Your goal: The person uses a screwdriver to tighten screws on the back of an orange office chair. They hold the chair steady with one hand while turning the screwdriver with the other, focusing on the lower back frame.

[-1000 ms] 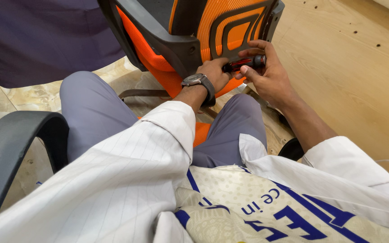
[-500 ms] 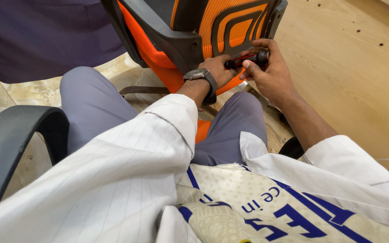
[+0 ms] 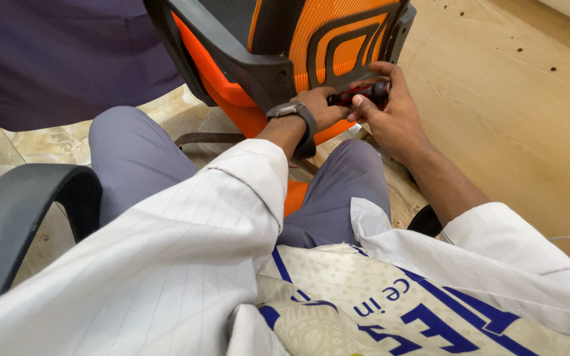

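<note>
Now my two hands sit a little lower in the upper middle of the frame than a second ago, and the red-and-black screwdriver handle point(image 3: 359, 93) lies more level between them, its dark end nearer my right palm. I take that as a small turn or re-grip at the fastener, not a move to a new spot.

My right hand point(image 3: 396, 117) is clenched around the handle, thumb pressed on top. My left hand point(image 3: 319, 109) is closed on the front of the tool, just under the orange mesh chair back with its black plastic frame point(image 3: 278, 46); I cannot tell whether its fingertips pinch the shaft or the fitting behind it. The tool touches the chair's lower edge, above my knees.

By count: one screwdriver, one orange chair part, one grey wristwatch point(image 3: 293, 111) on my left wrist, one black padded armrest point(image 3: 14, 217) at lower left, and one dark purple cloth point(image 3: 54, 53) at upper left. The pale wooden board point(image 3: 516, 99) fills the right side.
</note>
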